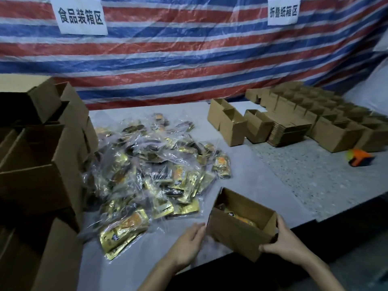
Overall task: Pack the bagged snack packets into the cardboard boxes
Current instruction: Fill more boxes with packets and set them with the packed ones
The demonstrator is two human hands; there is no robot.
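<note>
An open cardboard box [241, 225] is set at the front edge of the table [262, 179], with its near lower corner seen at or just over that edge. A few gold and orange packets are seen inside it. A bare strip of tabletop is left between the box and the pile of bagged snack packets [155, 177], which is spread across the middle of the table in clear plastic bags and reaches almost to the front edge on the left. The pile's left side is hemmed by stacked cartons [42, 164], which are placed against it. More open surface is found to the right of the box and behind it, as far as the small empty boxes [231, 122], the flattened cardboard [289, 131] and the rows of open boxes [336, 122] at the far right. An orange tape dispenser [360, 157] is laid near the right edge, well apart from the box. The back of the table is closed off by a striped tarp [189, 59], on which 2 paper signs [80, 15] are fixed.

The box's right end is grasped by the right hand [287, 242]: the thumb is laid along the lower front face and the fingers are curled round the right corner. The left hand [189, 242] is held palm inward beside the box's left corner, fingers loosely extended and nothing grasped; whether the fingertips touch the cardboard cannot be told.
</note>
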